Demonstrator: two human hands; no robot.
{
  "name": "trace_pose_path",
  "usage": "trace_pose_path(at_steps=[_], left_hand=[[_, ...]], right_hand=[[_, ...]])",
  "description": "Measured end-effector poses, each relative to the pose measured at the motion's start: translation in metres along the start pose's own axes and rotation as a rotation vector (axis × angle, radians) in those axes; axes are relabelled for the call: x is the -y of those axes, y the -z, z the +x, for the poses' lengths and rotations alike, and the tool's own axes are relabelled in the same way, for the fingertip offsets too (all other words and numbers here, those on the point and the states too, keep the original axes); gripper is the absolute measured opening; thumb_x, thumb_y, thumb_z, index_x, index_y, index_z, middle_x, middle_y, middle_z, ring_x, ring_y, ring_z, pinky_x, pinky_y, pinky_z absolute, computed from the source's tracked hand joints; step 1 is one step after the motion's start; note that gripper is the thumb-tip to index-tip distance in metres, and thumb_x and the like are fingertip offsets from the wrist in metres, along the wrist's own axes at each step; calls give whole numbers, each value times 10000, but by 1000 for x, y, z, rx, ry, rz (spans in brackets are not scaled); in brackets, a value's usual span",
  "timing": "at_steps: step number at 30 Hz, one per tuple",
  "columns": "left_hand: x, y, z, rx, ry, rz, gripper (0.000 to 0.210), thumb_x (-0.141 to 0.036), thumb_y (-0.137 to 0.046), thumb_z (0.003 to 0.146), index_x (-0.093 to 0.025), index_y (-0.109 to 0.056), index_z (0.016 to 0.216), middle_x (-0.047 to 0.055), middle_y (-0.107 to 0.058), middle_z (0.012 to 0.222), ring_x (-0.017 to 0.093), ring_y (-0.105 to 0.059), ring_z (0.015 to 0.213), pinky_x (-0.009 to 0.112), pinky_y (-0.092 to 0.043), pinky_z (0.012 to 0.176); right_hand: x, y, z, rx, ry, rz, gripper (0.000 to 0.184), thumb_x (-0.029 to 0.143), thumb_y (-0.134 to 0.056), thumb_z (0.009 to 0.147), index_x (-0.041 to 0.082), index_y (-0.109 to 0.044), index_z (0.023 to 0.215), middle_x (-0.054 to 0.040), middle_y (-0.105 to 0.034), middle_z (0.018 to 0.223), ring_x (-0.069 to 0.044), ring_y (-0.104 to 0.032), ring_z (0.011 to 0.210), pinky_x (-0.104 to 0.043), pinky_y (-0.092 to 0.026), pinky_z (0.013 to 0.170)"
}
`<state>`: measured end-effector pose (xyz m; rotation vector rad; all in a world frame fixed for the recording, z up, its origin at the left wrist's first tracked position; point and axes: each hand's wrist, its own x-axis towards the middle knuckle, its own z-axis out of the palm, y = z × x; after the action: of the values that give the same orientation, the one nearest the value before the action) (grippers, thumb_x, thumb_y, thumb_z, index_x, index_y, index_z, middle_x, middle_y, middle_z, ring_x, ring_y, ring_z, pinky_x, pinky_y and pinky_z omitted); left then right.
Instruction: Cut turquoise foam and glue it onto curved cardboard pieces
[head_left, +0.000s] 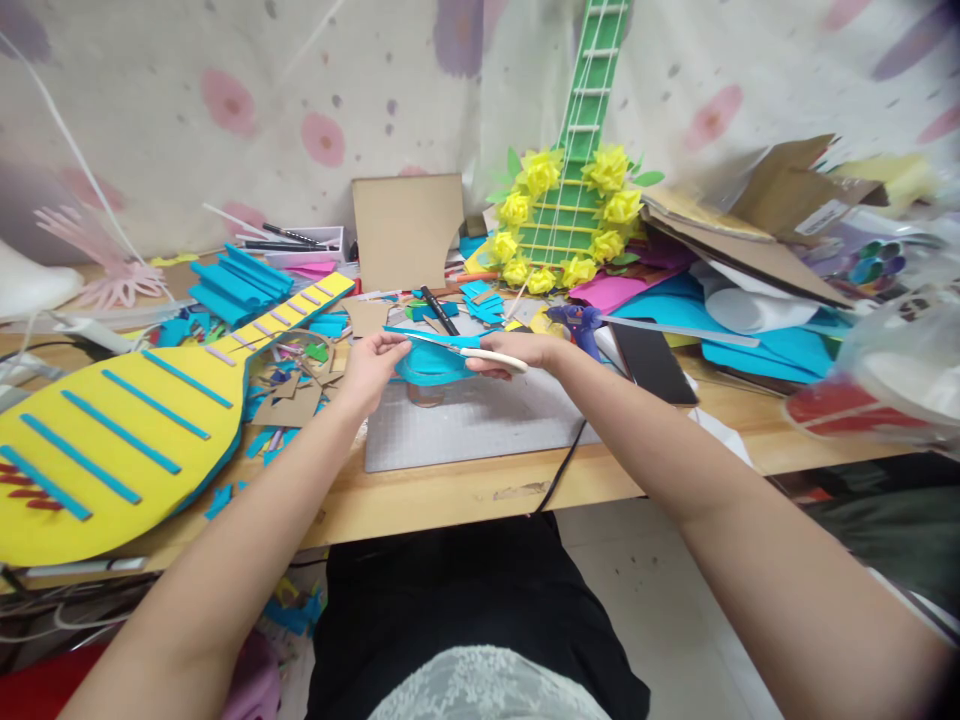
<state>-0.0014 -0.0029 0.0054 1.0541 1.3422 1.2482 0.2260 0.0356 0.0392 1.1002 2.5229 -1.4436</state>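
My right hand (517, 350) grips a pair of scissors (501, 358) with cream-white handles. Their blades point left, lying along a piece of blue paper (439, 368). The fingertips of my left hand (373, 368) are pinched on the paper's left edge, close to the blade tips. Beneath the paper is a round, clear-looking object (425, 395), mostly hidden, on the grey cutting mat (480, 435). How far the blades are apart is hard to tell.
To the left lies a yellow paper guitar (112, 440) with blue strips. A green guitar (574, 215) ringed with yellow flowers stands behind. Paper scraps (289, 405), a blue glue gun (581, 322), a black phone-like slab (652, 362) and a plastic-covered tub (862, 405) crowd the table.
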Motion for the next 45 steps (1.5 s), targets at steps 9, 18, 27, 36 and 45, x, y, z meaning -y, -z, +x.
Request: trace_pose_path(at_steps=[9,18,27,36,45], left_hand=[[4,-3,3,-89,-39,-34,424,-311,-763,488,-197,-451,752,-48,-548,582,108,-514,516,214,-396,485],[6,-2,5,-93,-53,-20,425,-304,-755,486,-203,-423,732,-69,-501,564,102,-502,505,209,-394,482],[-1,-6,2,-28,-57,-8,436,-325,-756,484,-197,-427,739,-43,-543,617,114,-528,532,235,-417,504],[-1,-8,4,-33,-37,-47,460,-299,-772,453,-194,-419,728,-23,-594,649,127,-560,550,251,-441,514],[-6,-11,2,-52,-9,-46,453,-270,-786,462,-193,-416,712,-3,-622,655,141,-581,589,261,-448,558]], right_hand=[[4,0,-1,-30,-47,53,593,736,-547,663,153,-455,611,48,-442,455,-49,-408,407,-197,-321,413],[7,-4,-1,-88,-102,130,533,662,-621,666,161,-444,623,59,-428,464,-41,-384,394,-184,-295,376],[2,-2,2,-54,45,21,546,680,-529,736,157,-442,602,40,-450,473,-55,-418,432,-192,-329,428],[-2,-3,5,-65,5,133,539,676,-583,693,165,-427,622,59,-416,469,-43,-384,397,-180,-305,382],[3,-2,1,-55,-5,153,525,644,-604,701,159,-429,606,59,-421,460,-37,-378,398,-169,-296,373]])
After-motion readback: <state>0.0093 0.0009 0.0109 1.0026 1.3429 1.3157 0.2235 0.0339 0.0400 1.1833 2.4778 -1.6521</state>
